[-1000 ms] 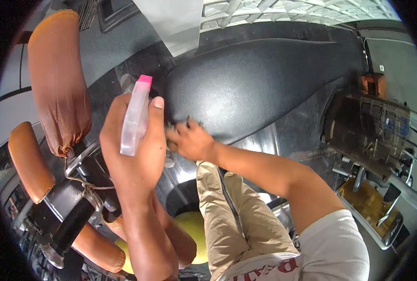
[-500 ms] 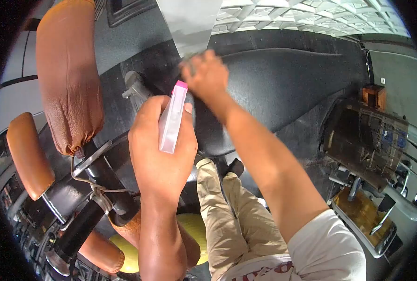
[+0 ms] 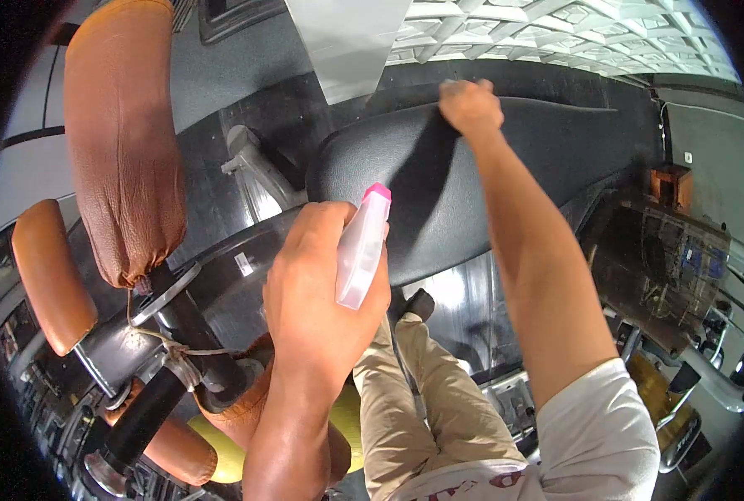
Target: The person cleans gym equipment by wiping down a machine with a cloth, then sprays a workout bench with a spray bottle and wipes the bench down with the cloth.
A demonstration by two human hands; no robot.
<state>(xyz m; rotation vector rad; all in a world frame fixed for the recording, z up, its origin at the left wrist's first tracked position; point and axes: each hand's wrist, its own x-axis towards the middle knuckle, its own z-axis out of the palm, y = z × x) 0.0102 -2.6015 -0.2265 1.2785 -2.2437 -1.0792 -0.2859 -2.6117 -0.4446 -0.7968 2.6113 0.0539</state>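
Note:
My left hand (image 3: 326, 288) is wrapped round a translucent white spray bottle with a pink tip (image 3: 362, 250), held up in front of the near part of a black padded bench (image 3: 422, 200). Stretched forward, my right hand (image 3: 472, 107) is at the bench's far edge with its fingers curled down. What lies under those fingers is hidden and slightly blurred. A dark shadow of the arm falls across the smooth black padding.
Brown padded rollers (image 3: 125, 142) on a black metal frame (image 3: 192, 334) stand close on the left. A grey metal foot (image 3: 255, 167) is behind the bench. At the right are a worn dark machine (image 3: 660, 259) and a small wooden box (image 3: 670, 185). White latticework (image 3: 547, 37) spans the top.
My right hand has moved right and slightly forward along the bench's far side. My left hand and the bottle have shifted right and down, uncovering the near end of the bench.

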